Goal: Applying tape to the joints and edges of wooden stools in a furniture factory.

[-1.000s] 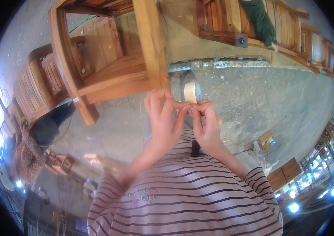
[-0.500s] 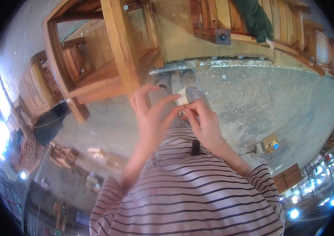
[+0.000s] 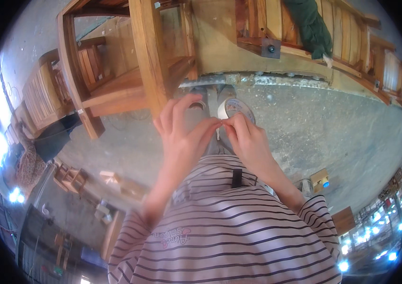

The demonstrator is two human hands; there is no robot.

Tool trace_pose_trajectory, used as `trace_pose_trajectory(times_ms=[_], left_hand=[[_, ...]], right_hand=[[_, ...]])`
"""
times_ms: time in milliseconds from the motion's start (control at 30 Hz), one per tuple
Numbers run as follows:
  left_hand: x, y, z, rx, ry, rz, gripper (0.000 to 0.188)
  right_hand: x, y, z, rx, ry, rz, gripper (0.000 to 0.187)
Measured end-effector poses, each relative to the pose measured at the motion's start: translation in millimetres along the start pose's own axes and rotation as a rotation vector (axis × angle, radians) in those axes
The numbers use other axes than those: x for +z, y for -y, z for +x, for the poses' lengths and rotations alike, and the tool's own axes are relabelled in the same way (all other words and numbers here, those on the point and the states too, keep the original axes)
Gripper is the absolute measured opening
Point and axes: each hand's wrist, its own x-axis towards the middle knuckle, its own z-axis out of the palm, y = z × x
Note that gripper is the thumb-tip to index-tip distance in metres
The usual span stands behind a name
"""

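Observation:
My right hand (image 3: 250, 142) holds a roll of pale masking tape (image 3: 223, 112), which stands tilted beyond its fingers, its inner ring facing me. Thumb and forefinger of my left hand (image 3: 182, 135) are pinched together and meet the right fingertips just below the roll. The other left fingers are raised and curled. A short pale strip, seemingly the tape's end, shows beneath the meeting fingertips; the pinching fingers hide most of it.
A wooden frame (image 3: 150, 57) with a low shelf stands ahead on the left. Slatted wooden furniture (image 3: 347, 33), with a dark green cloth (image 3: 310, 28) over it, lies at far right. A small wooden box (image 3: 319, 180) sits on the concrete floor (image 3: 305, 128).
The left forefinger has come down from the roll's side to close against the thumb. The roll has tipped a little rightward, showing more of its ring.

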Motion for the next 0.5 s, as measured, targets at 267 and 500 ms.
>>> trace_pose_trajectory(times_ms=[267,500], left_hand=[[12,8,-19,-0.065,-0.108,-0.053,0.02],[37,11,-59,-0.312,-0.018,-0.383,0.018]], right_hand=[[9,0,5,-0.118,0.023,-0.082,0.015],[32,-19,-15,-0.24,0.129,-0.209,0.011]])
